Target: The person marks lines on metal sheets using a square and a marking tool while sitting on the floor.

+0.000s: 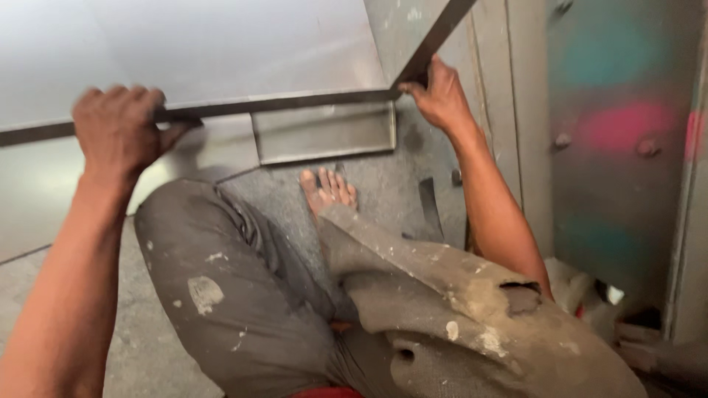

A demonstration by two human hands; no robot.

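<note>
Both hands grip the metal sheet [206, 51] above the knees: left hand [118, 125] wrapped over its front edge, right hand [440, 94] pinching the corner. Likely stiff, heavy, sharp-edged; hold the folded rim.

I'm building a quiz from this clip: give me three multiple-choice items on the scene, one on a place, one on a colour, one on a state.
1. Where does the right hand grip the sheet metal panel?
A. at the corner of its folded edge
B. at its middle
C. underneath it

2. What colour is the bright smear on the metal door?
A. yellow
B. pink
C. white

3. How is the left hand?
A. open and flat
B. hanging free
C. closed around the panel's edge

Answers: 1 A, the fingers sit where two edges meet; 2 B, a pink patch shows; 3 C, the fingers curl over the edge.
</note>
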